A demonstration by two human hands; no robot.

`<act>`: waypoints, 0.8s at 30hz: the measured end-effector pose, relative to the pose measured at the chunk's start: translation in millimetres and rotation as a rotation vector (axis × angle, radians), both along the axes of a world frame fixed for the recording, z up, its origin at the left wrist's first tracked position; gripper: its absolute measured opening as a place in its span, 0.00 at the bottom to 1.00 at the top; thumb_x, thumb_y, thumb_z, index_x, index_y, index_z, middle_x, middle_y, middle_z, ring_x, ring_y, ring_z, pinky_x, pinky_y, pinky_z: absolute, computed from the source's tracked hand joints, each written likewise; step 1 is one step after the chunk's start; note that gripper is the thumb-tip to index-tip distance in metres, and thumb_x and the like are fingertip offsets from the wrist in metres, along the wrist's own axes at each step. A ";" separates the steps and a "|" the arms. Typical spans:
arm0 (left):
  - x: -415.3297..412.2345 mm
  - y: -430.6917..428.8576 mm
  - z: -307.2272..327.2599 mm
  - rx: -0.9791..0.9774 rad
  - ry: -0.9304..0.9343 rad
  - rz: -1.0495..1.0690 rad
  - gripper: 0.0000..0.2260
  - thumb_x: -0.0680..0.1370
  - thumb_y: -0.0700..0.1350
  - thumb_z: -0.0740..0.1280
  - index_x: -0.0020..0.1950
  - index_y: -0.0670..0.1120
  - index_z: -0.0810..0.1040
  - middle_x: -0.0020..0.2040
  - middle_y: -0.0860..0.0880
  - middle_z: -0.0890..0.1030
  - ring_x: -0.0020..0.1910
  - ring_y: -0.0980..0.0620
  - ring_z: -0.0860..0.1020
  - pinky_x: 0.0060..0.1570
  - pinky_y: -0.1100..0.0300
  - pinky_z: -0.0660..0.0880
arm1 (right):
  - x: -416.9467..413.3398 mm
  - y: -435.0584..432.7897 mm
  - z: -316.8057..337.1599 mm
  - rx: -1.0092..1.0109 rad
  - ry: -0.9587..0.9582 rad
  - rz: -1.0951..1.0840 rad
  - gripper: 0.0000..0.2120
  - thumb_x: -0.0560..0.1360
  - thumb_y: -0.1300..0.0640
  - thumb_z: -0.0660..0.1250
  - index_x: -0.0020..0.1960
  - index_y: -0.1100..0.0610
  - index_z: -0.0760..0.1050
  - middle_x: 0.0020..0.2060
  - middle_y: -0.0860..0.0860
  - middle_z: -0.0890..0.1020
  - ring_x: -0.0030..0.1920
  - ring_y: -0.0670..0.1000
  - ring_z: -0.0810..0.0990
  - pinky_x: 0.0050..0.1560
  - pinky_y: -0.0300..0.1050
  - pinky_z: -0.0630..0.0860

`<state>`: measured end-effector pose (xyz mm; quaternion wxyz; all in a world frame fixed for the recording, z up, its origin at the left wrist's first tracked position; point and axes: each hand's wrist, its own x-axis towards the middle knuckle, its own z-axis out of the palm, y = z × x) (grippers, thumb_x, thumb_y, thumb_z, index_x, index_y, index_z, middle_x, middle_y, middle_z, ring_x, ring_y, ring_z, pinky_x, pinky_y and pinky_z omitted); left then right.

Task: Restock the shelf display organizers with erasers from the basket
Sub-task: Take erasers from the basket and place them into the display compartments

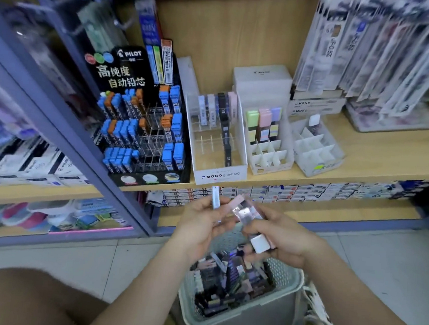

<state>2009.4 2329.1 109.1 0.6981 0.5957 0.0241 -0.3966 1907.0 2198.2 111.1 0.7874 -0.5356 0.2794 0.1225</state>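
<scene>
Head view: both your hands are up over the basket (287,277), which sits on the floor near you, full of mixed packs. Left hand (197,223): fingers pinched on one slim eraser (215,197), held upright just below the shelf (362,175) edge. Right hand (284,237): fingers clamped round a bundle (246,211) of pinkish and clear-wrapped erasers, with a white block (259,244) at its near end. The slim eraser is just beside the bundle; can't tell if they touch. Blurry, labels unreadable.

Step, as I read it: sorting. One piece is held apart from the bundle, nothing placed yet. The organizers stand on the shelf, far of your hands: MONO tray (220,174) on the left, front slots mostly empty; middle divider box (270,164), front cells empty; right divider box (319,162), nearly all empty.

Next move, likely: raise the left hand up and far, match the eraser to a slot, and drop it end-down between dividers. The slots look narrow, so hold it upright. Grip the bundle firmly so it doesn't spill.
</scene>
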 end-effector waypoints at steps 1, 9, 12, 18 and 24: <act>2.7 -0.2 14.1 0.014 -0.052 -0.022 0.05 0.76 0.34 0.67 0.50 0.40 0.79 0.43 0.44 0.84 0.36 0.48 0.82 0.30 0.63 0.77 | 2.6 -1.5 10.2 -0.002 -0.024 -0.050 0.19 0.75 0.70 0.64 0.59 0.51 0.74 0.34 0.54 0.78 0.29 0.53 0.76 0.32 0.47 0.78; 29.6 -2.8 98.7 0.143 -0.623 -0.319 0.05 0.82 0.45 0.59 0.48 0.48 0.71 0.36 0.48 0.74 0.22 0.55 0.65 0.23 0.64 0.63 | 34.3 -18.8 108.2 -0.136 -0.136 -0.187 0.09 0.72 0.51 0.73 0.46 0.53 0.75 0.32 0.50 0.73 0.28 0.47 0.63 0.29 0.38 0.63; 36.0 -15.0 110.0 0.215 -0.862 -0.448 0.04 0.83 0.48 0.56 0.54 0.52 0.69 0.35 0.49 0.71 0.21 0.60 0.64 0.25 0.60 0.63 | 46.0 -21.6 127.0 -0.191 -0.207 -0.167 0.11 0.72 0.49 0.73 0.47 0.54 0.75 0.31 0.50 0.72 0.26 0.46 0.64 0.27 0.37 0.65; 56.3 -32.3 119.4 0.376 -0.988 -0.691 0.09 0.83 0.51 0.55 0.62 0.55 0.66 0.42 0.47 0.75 0.32 0.58 0.73 0.34 0.61 0.69 | 67.5 -27.2 124.5 -0.235 -0.282 -0.258 0.11 0.71 0.52 0.74 0.46 0.54 0.74 0.28 0.49 0.73 0.26 0.46 0.69 0.27 0.37 0.67; 66.1 -40.0 118.2 0.461 -1.061 -0.755 0.11 0.82 0.49 0.59 0.64 0.53 0.70 0.54 0.50 0.78 0.48 0.51 0.78 0.50 0.53 0.77 | 84.3 -32.8 113.5 -0.189 -0.276 -0.324 0.06 0.74 0.61 0.72 0.45 0.56 0.75 0.28 0.50 0.76 0.27 0.47 0.70 0.24 0.36 0.69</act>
